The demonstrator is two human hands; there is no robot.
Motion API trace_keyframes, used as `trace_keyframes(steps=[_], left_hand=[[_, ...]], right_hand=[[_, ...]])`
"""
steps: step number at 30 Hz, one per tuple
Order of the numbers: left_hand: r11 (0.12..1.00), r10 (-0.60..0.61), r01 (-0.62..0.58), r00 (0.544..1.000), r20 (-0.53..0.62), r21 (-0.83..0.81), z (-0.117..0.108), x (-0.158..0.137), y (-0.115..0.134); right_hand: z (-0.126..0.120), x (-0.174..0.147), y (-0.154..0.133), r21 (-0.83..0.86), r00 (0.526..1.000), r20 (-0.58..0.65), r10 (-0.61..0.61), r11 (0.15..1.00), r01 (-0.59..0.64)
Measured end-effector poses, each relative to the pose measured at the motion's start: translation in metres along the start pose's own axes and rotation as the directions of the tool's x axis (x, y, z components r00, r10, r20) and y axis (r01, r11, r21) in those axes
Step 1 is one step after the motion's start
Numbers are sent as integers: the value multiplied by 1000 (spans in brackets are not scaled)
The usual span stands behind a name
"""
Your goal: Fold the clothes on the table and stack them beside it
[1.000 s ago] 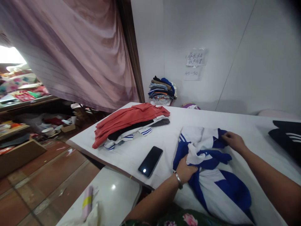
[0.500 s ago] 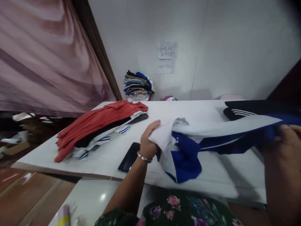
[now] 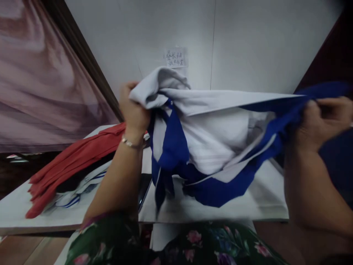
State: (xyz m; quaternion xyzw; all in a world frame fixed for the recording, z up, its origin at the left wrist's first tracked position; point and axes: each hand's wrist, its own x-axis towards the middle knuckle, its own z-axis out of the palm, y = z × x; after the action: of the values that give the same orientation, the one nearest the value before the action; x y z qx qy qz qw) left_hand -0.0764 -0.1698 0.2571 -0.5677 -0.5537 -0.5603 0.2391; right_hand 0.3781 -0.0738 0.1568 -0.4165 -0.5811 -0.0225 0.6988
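A blue and white jacket [image 3: 212, 136] is stretched between my hands above the white table, its lower folds hanging loosely. My left hand [image 3: 136, 110] is closed on the white part at the left end; a bracelet circles that wrist. At the other end my right hand [image 3: 322, 117] grips a blue part, with more blue cloth trailing past it to the right. The hanging cloth hides part of the table and wall behind it.
Left on the table [image 3: 261, 200] lies a pile of clothes with a red garment [image 3: 79, 158] on top and a striped white one [image 3: 79, 193] below. A dark tablet or phone [image 3: 143, 187] shows beside my left forearm. Behind, a handwritten paper sign [image 3: 175, 58] hangs on the wall.
Both hands have risen, lifting the jacket off the table and pulling it wider. My left hand has moved left and up. The view has shifted, and the cloth now hides the back stack.
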Motion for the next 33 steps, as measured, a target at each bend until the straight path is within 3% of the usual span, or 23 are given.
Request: trace_keyframes(steps=[1,4,6,9,12,16,18,20,24,28,31,33], left_hand=[[998,-54,53,993,108,18,23,9,-13],[974,-225,220,931,289,53,83,6,-50],[947,-322,304,891,320,107,107,-21,-66],[949,-313,281,804,506,141,119,-85,-73],[960,-274,235,680,680,152,118,-151,-66],[977,-196,183,549,812,112,107,-211,-42],[985,-143,154,510,848,74,99,-228,-26],[990,-107,133,495,862,46,89,-237,-9],[985,-96,172,457,884,18,66,-236,17],[970,-103,241,390,915,6,41,-229,23],[981,-2,184,311,950,-58,24,-231,18],[992,40,105,283,958,-73,18,-237,13]], right_hand=[[18,5,1,-23,997,-70,17,1000,-19],[61,3,15,-92,974,119,191,979,-180],[72,-15,30,-145,940,216,265,961,-237],[67,-62,49,-117,859,371,353,935,-333],[55,-114,52,-194,720,479,502,861,-471],[46,-171,32,-224,504,682,530,807,-546],[46,-189,15,-263,368,779,507,798,-543],[47,-200,-4,-307,282,835,473,825,-475],[50,-209,-37,-321,230,881,413,880,-350],[47,-220,-58,-259,213,926,313,934,-245],[42,-231,-66,-222,220,943,251,964,-149],[39,-239,-69,-212,207,952,224,974,-81]])
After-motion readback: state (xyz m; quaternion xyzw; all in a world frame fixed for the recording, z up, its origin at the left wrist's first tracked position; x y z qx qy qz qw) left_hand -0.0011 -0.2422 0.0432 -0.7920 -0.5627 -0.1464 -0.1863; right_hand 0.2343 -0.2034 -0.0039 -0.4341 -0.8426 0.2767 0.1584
